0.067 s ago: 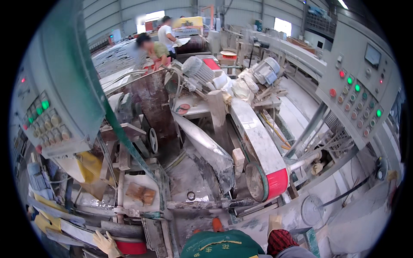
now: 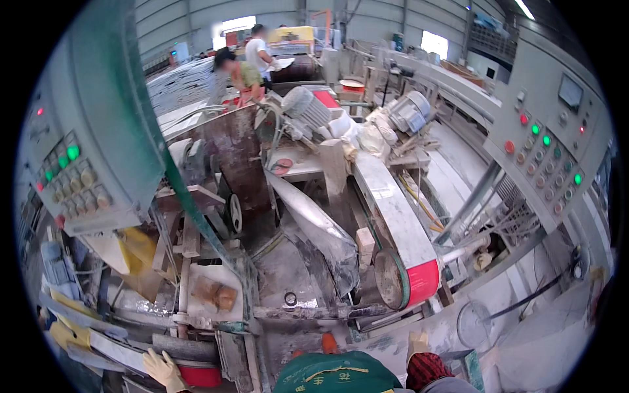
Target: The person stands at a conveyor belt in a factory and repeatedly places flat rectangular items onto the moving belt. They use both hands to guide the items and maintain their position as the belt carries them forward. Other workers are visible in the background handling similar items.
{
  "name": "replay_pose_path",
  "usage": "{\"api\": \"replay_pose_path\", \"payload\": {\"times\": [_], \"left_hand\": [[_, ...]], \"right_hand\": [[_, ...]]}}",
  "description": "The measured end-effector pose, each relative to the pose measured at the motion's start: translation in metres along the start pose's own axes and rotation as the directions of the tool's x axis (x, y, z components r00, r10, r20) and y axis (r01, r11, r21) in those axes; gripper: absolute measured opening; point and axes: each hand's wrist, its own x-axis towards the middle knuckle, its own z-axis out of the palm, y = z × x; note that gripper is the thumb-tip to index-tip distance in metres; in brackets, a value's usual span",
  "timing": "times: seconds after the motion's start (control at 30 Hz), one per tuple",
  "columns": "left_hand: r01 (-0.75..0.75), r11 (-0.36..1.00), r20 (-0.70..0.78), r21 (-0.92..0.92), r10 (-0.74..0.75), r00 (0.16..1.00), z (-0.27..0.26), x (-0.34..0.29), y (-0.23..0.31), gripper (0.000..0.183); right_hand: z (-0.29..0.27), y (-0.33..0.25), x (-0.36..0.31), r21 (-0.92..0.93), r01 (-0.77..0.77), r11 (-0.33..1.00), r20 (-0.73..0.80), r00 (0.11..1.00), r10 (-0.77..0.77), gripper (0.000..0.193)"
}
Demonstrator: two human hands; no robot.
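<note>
My left hand (image 2: 164, 372), in a cream glove, lies with fingers spread on the edge of a long pale machine cover (image 2: 118, 350), beside its red rounded end (image 2: 198, 375). My right hand (image 2: 417, 343), gloved the same way below a red-and-black checked sleeve (image 2: 429, 371), is low beside my green apron (image 2: 341, 373). Its fingers are too indistinct to tell whether they are bent or straight. Ahead of it is a long white belt guard (image 2: 392, 206) with a red end (image 2: 422, 283) and an exposed pulley wheel (image 2: 389, 280).
Control panels with lit green buttons stand at left (image 2: 78, 177) and right (image 2: 547, 141). Grey motors (image 2: 409, 111) sit on the machine ahead. Wet trough floor (image 2: 288, 272) lies in the middle. Two people (image 2: 244, 77) work at the back. A round grey lid (image 2: 473, 324) is at right.
The whole view has shifted slightly. Both hands keep practically the same places.
</note>
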Motion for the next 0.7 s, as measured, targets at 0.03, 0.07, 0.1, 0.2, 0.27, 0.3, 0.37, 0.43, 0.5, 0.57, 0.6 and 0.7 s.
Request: {"api": "replay_pose_path", "payload": {"times": [0.03, 0.07, 0.1, 0.2, 0.27, 0.3, 0.37, 0.43, 0.5, 0.57, 0.6, 0.7], "left_hand": [[-0.039, 0.999, -0.094, 0.008, 0.04, 0.995, 0.01, -0.009, 0.005, 0.054], [-0.1, 0.995, -0.172, 0.0, 0.098, 0.98, 0.03, -0.009, 0.019, 0.052], [-0.158, 0.987, -0.261, -0.038, 0.143, 0.955, 0.061, -0.008, 0.024, 0.046], [-0.09, 0.995, -0.322, 0.052, 0.102, 0.941, 0.014, -0.025, 0.004, 0.044], [-0.067, 0.998, -0.269, 0.017, 0.069, 0.961, 0.014, -0.026, 0.01, 0.044], [-0.063, 0.998, -0.252, 0.006, 0.063, 0.966, 0.012, -0.025, 0.014, 0.044], [-0.08, 0.997, -0.246, -0.005, 0.077, 0.966, 0.015, -0.024, 0.019, 0.044], [-0.101, 0.995, -0.225, -0.02, 0.094, 0.97, 0.013, -0.024, 0.022, 0.044], [-0.109, 0.994, -0.198, -0.033, 0.1, 0.975, 0.006, -0.025, 0.025, 0.043], [-0.111, 0.993, -0.196, -0.039, 0.102, 0.975, 0.005, -0.027, 0.026, 0.043], [-0.112, 0.993, -0.196, -0.043, 0.102, 0.975, 0.005, -0.028, 0.026, 0.042], [-0.11, 0.992, -0.202, -0.058, 0.096, 0.975, 0.002, -0.032, 0.029, 0.042]], "right_hand": [[0.004, 0.034, 0.031, 0.214, -0.057, 0.975, 0.084, 0.996, 0.04, 0.061], [-0.005, 0.072, 0.068, 0.597, -0.186, 0.78, 0.212, 0.975, 0.07, 0.063], [-0.023, 0.09, 0.111, 0.832, -0.367, 0.415, 0.38, 0.923, 0.056, 0.066], [0.03, -0.07, -0.023, -0.206, 0.183, 0.961, -0.11, 0.972, -0.208, 0.072], [0.023, -0.153, -0.088, -0.329, 0.273, 0.904, -0.145, 0.931, -0.334, 0.078], [0.022, -0.183, -0.108, -0.35, 0.305, 0.886, -0.134, 0.92, -0.369, 0.081], [0.037, -0.212, -0.122, -0.297, 0.199, 0.934, -0.06, 0.972, -0.226, 0.087], [0.05, -0.214, -0.117, -0.345, 0.212, 0.914, -0.032, 0.971, -0.237, 0.088], [0.05, -0.208, -0.118, -0.411, 0.294, 0.863, -0.033, 0.941, -0.336, 0.089], [0.044, -0.2, -0.122, -0.421, 0.365, 0.83, -0.035, 0.908, -0.417, 0.091], [0.041, -0.196, -0.124, -0.406, 0.392, 0.825, -0.037, 0.895, -0.444, 0.091], [0.026, -0.184, -0.123, -0.318, 0.467, 0.825, 0.033, 0.875, -0.482, 0.08]]}}
